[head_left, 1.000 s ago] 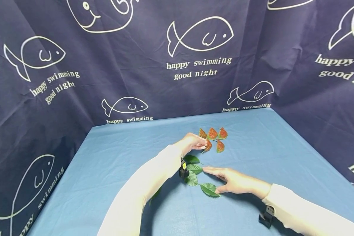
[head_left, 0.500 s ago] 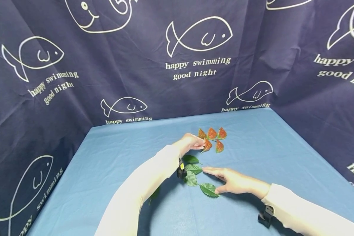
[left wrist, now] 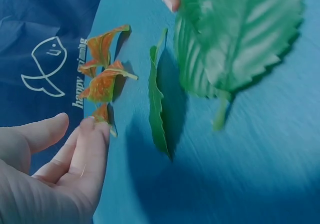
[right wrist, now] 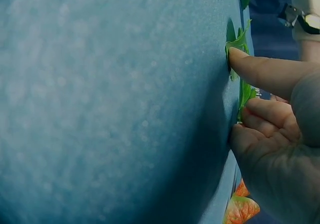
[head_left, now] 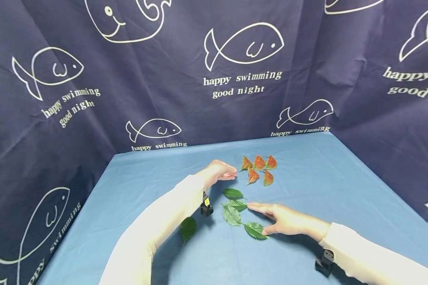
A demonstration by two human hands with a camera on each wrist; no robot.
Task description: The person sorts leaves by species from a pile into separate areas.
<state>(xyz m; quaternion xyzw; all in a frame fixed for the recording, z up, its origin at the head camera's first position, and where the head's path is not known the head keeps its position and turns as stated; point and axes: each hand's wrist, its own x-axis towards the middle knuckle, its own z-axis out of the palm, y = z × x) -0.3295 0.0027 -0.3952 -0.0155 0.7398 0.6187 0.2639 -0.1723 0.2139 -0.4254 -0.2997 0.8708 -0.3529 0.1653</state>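
Several orange-red leaves (head_left: 258,162) with green edges lie in two rows toward the back of the table. Just left of them is my left hand (head_left: 219,172), thumb apart from the fingers and nothing held, as the left wrist view shows. My right hand (head_left: 281,219) rests lower right with its fingers fairly straight. Its thumb touches a serrated green leaf (head_left: 255,230), and its fingertips reach the edge of another green leaf (head_left: 237,204). Beside that one are an overlapping paler leaf (head_left: 231,215) and a narrow-looking leaf (head_left: 232,193).
A further green leaf (head_left: 188,228) lies beside my left forearm. Blue cloth (head_left: 299,174) covers the table. Dark blue curtains (head_left: 185,99) with white fish drawings stand behind it and at both sides.
My left hand has let go of the lower left orange leaf and drawn back to the left. More of the green leaf by the forearm shows. The right hand keeps its place.
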